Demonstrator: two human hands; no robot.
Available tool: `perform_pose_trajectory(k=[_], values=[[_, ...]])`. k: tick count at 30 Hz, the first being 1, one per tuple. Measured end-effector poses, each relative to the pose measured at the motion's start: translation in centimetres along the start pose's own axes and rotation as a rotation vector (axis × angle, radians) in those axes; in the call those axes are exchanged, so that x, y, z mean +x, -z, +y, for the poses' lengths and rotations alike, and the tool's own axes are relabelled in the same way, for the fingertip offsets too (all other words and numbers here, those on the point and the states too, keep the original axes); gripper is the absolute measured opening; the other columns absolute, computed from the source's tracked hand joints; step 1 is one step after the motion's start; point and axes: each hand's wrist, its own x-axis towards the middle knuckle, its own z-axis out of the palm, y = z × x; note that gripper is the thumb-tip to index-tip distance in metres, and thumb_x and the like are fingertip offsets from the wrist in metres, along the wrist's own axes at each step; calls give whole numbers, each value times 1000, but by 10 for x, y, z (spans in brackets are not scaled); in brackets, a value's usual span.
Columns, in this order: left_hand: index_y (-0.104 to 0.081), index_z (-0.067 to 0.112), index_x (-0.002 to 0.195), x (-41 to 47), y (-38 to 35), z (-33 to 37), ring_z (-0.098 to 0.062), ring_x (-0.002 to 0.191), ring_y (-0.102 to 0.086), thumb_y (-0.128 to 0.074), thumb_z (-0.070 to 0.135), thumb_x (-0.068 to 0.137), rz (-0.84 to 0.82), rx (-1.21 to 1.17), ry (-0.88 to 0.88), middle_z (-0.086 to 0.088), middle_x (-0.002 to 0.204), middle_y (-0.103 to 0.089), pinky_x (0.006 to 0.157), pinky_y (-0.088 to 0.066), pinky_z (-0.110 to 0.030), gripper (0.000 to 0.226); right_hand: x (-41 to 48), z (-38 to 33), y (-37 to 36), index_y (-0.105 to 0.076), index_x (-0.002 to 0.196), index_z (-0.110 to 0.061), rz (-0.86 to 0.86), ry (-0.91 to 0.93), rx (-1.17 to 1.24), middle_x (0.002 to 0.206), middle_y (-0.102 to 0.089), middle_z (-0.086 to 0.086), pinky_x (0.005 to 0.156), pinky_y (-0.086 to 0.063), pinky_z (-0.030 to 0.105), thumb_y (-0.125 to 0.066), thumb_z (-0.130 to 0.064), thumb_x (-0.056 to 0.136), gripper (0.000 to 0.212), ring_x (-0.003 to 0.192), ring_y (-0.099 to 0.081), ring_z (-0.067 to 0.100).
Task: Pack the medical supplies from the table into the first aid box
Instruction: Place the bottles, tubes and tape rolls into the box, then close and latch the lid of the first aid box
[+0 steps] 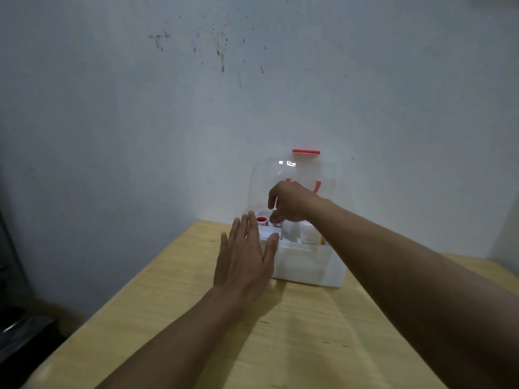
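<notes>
The white first aid box (309,265) stands at the far side of the wooden table (252,332), its clear lid (292,175) with a red latch (306,151) raised against the wall. My left hand (244,259) lies flat against the box's left front corner, fingers spread. My right hand (289,203) reaches into the box from above, its fingers curled around a small red-capped item (276,219). Beside it inside the box sits a red-capped bottle (261,219). White packages (306,234) fill the compartments to the right.
A pale wall rises directly behind the box. The table's left edge drops off to dark objects on the floor at the lower left. Bare wooden tabletop stretches between me and the box.
</notes>
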Motion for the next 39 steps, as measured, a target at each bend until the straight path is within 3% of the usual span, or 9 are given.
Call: perform_pose_trajectory(k=[4,14,17,20,24,27,30,33,39], values=[[0,24,156,0,-1,0,-12,151,2,-16,63,96,-6,-10,5,4,165,-3,122,2,-38,73,3,2,-6,-74,98,-3,39,-16,33,96,-74,9,74,-52,24,-74,-17,86,19,79,-70,20],[-5,25,156,1,2,0,-11,151,1,-8,63,91,-21,12,-11,3,165,-6,123,0,-41,75,0,10,-2,-76,102,-2,43,-17,-5,100,-76,10,80,-57,29,-71,-9,86,18,84,-71,22],[-13,27,156,7,7,6,-13,151,-3,-9,58,93,-11,-24,-17,2,164,-12,123,-1,-43,70,-5,12,13,-77,96,-6,159,-33,-5,97,-75,9,80,-59,34,-58,-6,85,22,83,-69,23],[-18,26,155,29,15,15,-16,151,-6,-13,54,97,15,-52,-42,0,163,-17,122,-2,-45,64,-16,17,39,-75,85,-11,395,-43,-132,90,-74,8,73,-59,38,-50,-12,80,26,77,-67,26],[-21,23,155,82,25,28,-22,151,-10,-20,47,101,77,-19,-89,-5,163,-19,122,-10,-48,58,-32,33,71,-67,106,-6,633,-105,-216,113,-60,14,81,-54,45,-48,-14,83,31,100,-57,33],[-17,22,155,116,32,38,-26,151,-9,-25,41,102,90,10,-120,-7,163,-15,121,-11,-50,56,-36,50,80,-53,128,-4,572,-234,-250,131,-51,19,92,-48,49,-46,-23,92,41,119,-47,38],[-8,24,156,134,35,44,-26,151,-5,-22,40,103,49,25,-138,-5,165,-8,121,-7,-50,57,-37,66,79,-48,129,-3,396,-293,-142,130,-54,21,92,-46,47,-40,-32,97,43,119,-50,39],[-5,27,157,138,35,47,-25,151,-5,-19,45,103,-10,6,-130,-3,165,-6,121,-5,-52,58,-44,69,76,-48,129,-3,361,-269,-91,127,-54,23,93,-47,46,-37,-32,100,42,116,-53,40],[-29,23,152,115,57,51,-30,129,-41,-31,50,100,151,-42,-112,-10,144,-34,105,-40,-49,59,-68,54,80,-56,126,-1,407,-251,-73,128,-46,21,91,-49,47,-39,-32,102,42,109,-57,39]])
